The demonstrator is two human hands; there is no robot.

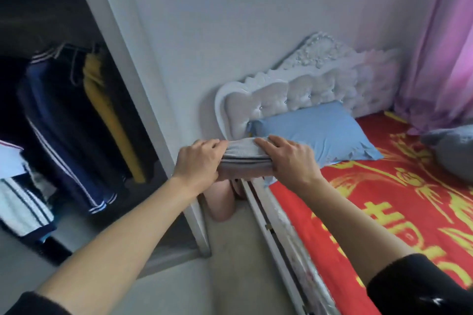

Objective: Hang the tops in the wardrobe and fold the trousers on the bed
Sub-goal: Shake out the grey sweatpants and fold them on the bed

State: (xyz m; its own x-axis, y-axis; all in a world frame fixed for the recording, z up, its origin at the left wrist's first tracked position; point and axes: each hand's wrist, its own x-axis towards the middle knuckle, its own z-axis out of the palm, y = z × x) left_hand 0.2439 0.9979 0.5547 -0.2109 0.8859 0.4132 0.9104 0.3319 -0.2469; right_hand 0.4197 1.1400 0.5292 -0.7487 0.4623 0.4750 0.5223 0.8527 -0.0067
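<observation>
Folded grey knit garment (245, 158) held at the head corner of the bed (384, 212).
My left hand (198, 161) and right hand (289, 161) each grip one end, fingers curled over the top. The bundle is just before the light-blue pillow (320, 133), with the open wardrobe (133, 64) to the left.
</observation>
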